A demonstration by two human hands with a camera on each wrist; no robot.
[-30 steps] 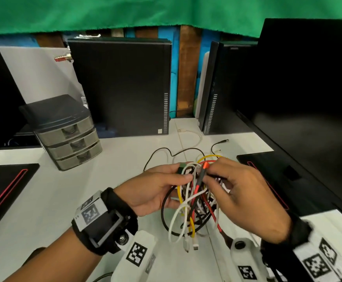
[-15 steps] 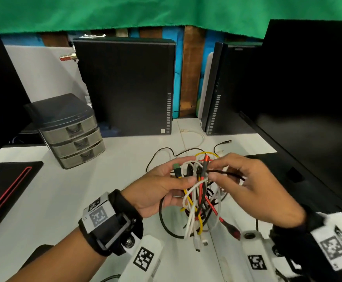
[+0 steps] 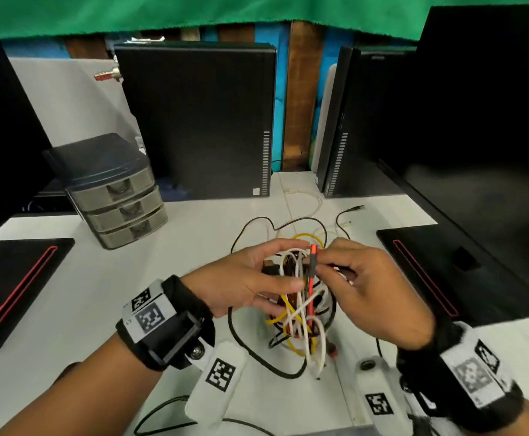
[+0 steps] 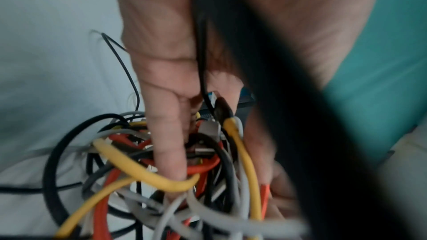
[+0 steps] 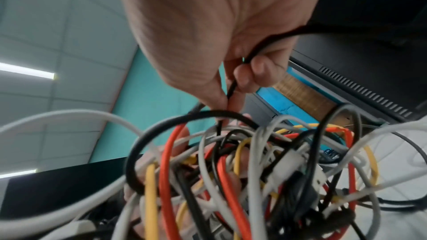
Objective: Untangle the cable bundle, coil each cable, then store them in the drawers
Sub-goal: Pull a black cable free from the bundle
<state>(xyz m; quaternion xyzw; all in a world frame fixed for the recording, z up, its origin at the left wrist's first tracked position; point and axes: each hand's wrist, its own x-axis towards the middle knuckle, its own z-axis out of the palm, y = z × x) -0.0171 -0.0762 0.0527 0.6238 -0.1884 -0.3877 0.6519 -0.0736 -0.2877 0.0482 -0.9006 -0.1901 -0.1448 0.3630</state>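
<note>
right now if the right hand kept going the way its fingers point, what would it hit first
Probably the cable bundle: the right hand points left into it, pinching a thin black cable. Just beyond the bundle is the left hand holding its other side. Depth is unclear, so this is a judgement.

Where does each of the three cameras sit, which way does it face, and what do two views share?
Head: above the desk, looking forward and down at the cable bundle, drawers, left hand and right hand.
Left wrist: along the palm and fingers into the bundle.
Right wrist: along the hand, whose fingers pinch a thin black cable.
Shared: the yellow cable shows in every view.
</note>
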